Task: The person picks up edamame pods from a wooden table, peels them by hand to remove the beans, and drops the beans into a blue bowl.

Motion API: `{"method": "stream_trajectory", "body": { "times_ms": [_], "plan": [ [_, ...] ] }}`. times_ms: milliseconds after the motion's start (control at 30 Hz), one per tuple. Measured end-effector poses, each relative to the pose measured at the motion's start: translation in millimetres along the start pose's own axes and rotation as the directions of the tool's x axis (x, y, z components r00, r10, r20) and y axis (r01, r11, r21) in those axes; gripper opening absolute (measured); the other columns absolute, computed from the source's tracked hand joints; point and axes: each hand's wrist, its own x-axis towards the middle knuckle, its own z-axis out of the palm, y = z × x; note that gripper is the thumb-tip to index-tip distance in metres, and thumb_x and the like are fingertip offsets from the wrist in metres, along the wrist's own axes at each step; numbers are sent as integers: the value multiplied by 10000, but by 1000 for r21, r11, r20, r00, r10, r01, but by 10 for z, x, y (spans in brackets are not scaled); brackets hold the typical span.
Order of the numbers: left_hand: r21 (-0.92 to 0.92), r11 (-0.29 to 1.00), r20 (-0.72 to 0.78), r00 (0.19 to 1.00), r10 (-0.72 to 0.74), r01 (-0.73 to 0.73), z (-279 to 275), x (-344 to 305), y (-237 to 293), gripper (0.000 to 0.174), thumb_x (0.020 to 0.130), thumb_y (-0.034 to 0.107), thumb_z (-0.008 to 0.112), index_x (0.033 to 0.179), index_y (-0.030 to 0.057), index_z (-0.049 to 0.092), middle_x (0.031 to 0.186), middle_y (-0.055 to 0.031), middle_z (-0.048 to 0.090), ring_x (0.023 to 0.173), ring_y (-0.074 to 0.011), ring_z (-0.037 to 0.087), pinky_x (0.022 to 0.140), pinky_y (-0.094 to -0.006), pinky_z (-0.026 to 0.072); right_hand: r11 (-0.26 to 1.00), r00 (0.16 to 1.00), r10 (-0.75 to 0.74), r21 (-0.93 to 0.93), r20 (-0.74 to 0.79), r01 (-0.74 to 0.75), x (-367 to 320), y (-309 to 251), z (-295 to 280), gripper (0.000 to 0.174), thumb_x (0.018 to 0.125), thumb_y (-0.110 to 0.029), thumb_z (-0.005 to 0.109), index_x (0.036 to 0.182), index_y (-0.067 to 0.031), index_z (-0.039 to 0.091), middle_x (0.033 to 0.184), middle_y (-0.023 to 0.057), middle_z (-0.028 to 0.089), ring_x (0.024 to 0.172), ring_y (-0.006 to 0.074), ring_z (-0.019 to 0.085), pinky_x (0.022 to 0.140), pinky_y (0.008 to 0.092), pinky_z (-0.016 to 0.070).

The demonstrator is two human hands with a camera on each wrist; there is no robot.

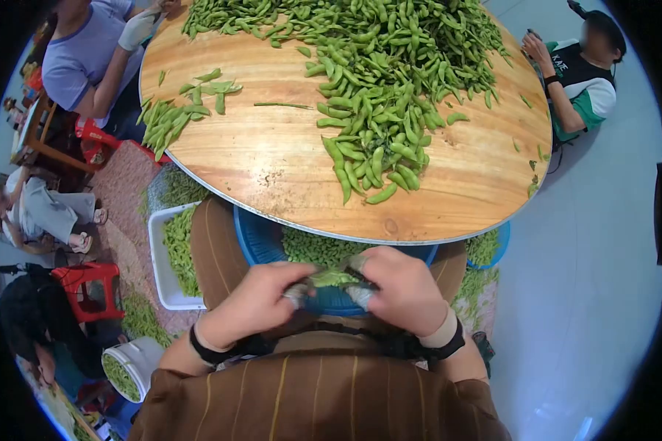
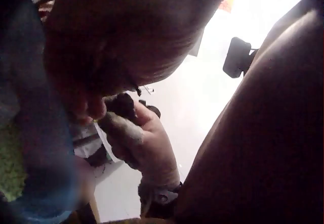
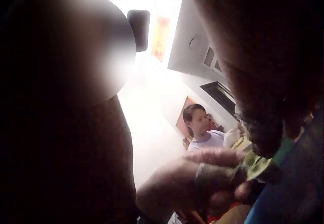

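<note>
In the head view, the left hand and right hand meet over a blue basin of shelled green beans. Between their fingertips they pinch a green pod. Grey coverings wrap some thumbs and fingers. The right wrist view shows the pod close up, with the left hand on it. Dark and partly hidden, the right hand appears in the left wrist view beside the near left hand.
A round wooden table bears a large heap of pods. A white tray of green pods or shells stands left of the basin, and a white bucket lower left. Several people sit around; a red stool is at left.
</note>
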Motion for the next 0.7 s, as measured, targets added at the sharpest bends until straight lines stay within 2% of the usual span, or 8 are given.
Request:
{"method": "stream_trajectory", "body": {
  "times_ms": [67,133,233,300,367,500,633,700],
  "plan": [
    [82,975,-200,962,-188,207,-166,-183,-25,356,751,-26,530,1099,-4,601,908,-205,644,864,-367,632,771,-400,501,998,998,-53,11,-17,54,74,42,-72,306,671,-46,650,974,-67,614,833,100,586,730,308,613,618,381,520],
    [243,932,-432,890,-143,268,-321,-396,-33,361,760,-43,537,1111,6,607,932,-201,652,871,-370,634,808,-400,497,980,964,115,-130,-238,-149,218,59,-199,320,669,-33,645,986,-67,622,941,96,615,764,301,629,636,370,529],
    [391,786,-596,782,-181,480,-464,-692,-240,391,742,-51,552,1123,20,606,1006,-225,622,936,-385,602,858,-420,479,960,948,83,-232,-307,-159,335,180,-184,334,667,-25,639,998,-68,625,1063,99,613,798,299,637,658,367,533],
    [532,572,-743,669,-40,625,-489,-729,-167,445,704,-88,544,1131,20,606,1131,-223,577,1022,-383,571,891,-422,464,959,963,78,-245,-258,-144,296,154,-200,336,662,-20,637,996,-62,625,1141,90,598,810,302,638,671,368,534],
    [509,586,-760,649,-37,630,-491,-660,-87,484,664,-112,540,1125,20,608,1184,-208,543,1062,-383,548,897,-413,460,987,988,62,-140,-141,-82,230,129,-180,354,647,-11,634,997,-63,623,1127,91,602,824,304,636,684,366,534],
    [481,845,-592,797,114,236,-261,-291,77,406,659,-55,609,1062,-6,600,1086,-182,580,968,-367,588,830,-395,492,997,981,31,-61,-192,-43,111,139,-148,319,671,-4,621,988,-38,619,1093,106,613,846,319,629,716,366,528],
    [677,723,-306,842,444,-135,64,278,304,382,641,14,698,1010,9,599,1013,-160,603,864,-333,603,721,-392,505,993,937,121,47,-326,-112,22,105,-162,273,715,-18,618,988,-22,619,1042,142,628,833,324,629,710,361,517],
    [706,692,-314,809,497,-150,212,505,270,363,613,7,689,965,16,602,979,-142,597,822,-308,596,670,-378,494,945,906,307,205,-291,-255,-51,112,-172,219,799,-29,637,1012,22,632,915,136,672,818,212,657,747,294,508]
  ]
}}
